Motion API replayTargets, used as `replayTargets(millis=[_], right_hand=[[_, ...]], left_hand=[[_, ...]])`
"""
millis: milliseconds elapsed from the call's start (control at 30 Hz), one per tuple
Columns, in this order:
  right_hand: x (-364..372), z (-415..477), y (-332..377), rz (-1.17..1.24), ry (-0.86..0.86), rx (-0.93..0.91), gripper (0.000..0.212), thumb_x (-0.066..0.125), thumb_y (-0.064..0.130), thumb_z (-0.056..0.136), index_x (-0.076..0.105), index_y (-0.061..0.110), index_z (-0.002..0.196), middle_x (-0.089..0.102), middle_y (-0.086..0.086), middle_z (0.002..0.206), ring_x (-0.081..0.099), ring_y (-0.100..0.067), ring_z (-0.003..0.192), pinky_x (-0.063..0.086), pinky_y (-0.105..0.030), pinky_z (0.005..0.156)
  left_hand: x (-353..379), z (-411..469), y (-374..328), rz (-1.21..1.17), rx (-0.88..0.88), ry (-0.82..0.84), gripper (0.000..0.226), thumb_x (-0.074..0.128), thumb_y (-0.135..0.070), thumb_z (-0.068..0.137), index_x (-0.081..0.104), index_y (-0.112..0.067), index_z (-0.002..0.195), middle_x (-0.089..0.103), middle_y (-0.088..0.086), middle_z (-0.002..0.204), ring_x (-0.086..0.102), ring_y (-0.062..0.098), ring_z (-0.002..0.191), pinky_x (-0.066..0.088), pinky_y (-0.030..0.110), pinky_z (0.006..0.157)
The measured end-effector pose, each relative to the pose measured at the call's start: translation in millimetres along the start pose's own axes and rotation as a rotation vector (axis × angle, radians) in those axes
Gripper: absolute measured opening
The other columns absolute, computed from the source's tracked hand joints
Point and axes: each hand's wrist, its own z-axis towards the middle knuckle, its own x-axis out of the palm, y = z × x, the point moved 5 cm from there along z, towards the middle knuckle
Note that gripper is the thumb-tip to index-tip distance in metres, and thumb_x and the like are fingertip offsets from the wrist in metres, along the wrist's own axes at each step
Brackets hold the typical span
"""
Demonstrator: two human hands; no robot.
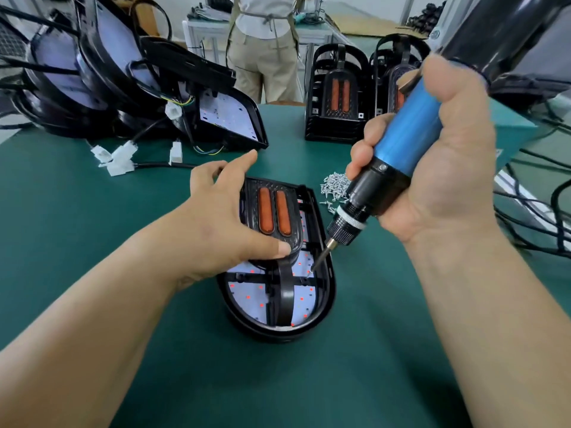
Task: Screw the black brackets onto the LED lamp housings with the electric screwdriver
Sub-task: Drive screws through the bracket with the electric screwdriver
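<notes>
Pile: bare housings well left of both hands, probably still awaiting brackets.
Left hand: fingers loose and spread, grasping nothing; the thumb presses the bracket.
Housing: under that thumb, with the bracket seated in it.
Bit: tip down at the housing's right edge, just right of the thumb; this screw looks underway.
Screws: heap behind the bit.
Right hand: clenched round the screwdriver.
Stacks: beyond the right hand, seemingly finished.

Workshop background
A person in beige trousers and an apron stands at a white-framed far tabletop; tangled black cables lie right of the green tabletop.
</notes>
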Motion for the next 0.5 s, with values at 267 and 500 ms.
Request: replayTargets(millis=[267, 500], right_hand=[[2.5, 0.1, -4.8, -0.052, 0.018, 0.01, 0.031, 0.06, 0.038, 0.087, 0.043, 0.015, 0.097, 0.05, -0.005, 0.06, 0.048, -0.022, 0.046, 0.046, -0.028, 0.05], [7.2, -2.5, -4.3, -0.057, 0.054, -0.009, 0.027, 0.062, 0.037, 0.08, 0.046, 0.019, 0.094, 0.049, -0.007, 0.059, 0.048, -0.022, 0.045, 0.045, -0.029, 0.049]], left_hand=[[-1.2, 0.4, -0.1, -0.02, 0.033, -0.011, 0.12, 0.087, -0.039, 0.059, 0.009, -0.056, 0.149, 0.013, -0.027, 0.123, 0.025, -0.038, 0.083, 0.03, -0.006, 0.065], [0.7, -0.7, -3.6, -0.015, 0.042, -0.009, 0.121, 0.086, -0.039, 0.057, 0.01, -0.051, 0.151, 0.014, -0.02, 0.128, 0.024, -0.044, 0.074, 0.023, -0.014, 0.059]])
